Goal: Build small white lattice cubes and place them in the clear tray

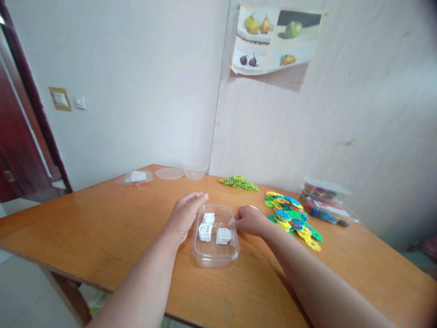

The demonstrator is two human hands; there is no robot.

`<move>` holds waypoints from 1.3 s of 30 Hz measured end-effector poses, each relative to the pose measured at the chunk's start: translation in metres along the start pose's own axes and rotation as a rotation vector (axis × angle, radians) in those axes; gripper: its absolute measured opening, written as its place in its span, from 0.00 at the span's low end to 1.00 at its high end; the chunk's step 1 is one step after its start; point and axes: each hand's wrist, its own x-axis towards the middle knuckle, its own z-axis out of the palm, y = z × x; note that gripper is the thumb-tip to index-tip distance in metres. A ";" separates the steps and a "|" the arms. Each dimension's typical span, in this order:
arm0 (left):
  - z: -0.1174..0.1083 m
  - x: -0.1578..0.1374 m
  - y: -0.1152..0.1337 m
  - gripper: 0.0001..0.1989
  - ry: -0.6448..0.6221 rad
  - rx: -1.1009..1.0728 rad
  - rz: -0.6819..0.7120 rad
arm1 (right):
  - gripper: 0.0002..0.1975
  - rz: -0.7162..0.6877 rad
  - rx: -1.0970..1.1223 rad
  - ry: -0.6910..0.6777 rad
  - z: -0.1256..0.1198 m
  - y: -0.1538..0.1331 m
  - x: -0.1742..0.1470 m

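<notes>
wooden surface (pixel 136 218), clear tub (pixel 214 263) sits between left hand (pixel 184 214) (loosely extended) and right hand (pixel 251 220) (curled, can't tell if gripping)

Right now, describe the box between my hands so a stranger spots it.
Find the wooden table, then the left hand and right hand. Between them sits a clear, open box. Unlike the clear tub farther back, it holds three clumps of white pieces.

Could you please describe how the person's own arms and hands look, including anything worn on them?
The left hand and right hand wear no gloves. The left forearm and right forearm are bare down to the picture's edge, with no sleeve, watch or bracelet visible. Small details, such as rings, are too blurred to tell.
</notes>
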 end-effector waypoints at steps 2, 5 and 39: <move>0.000 0.000 0.000 0.17 0.000 0.000 -0.001 | 0.11 0.007 0.046 0.026 0.005 0.003 0.001; 0.000 0.000 0.000 0.18 -0.004 -0.002 -0.003 | 0.10 0.002 0.130 0.093 0.010 0.004 0.001; -0.004 0.000 -0.005 0.13 -0.149 -0.096 -0.033 | 0.17 -0.490 0.080 0.588 -0.029 -0.067 -0.050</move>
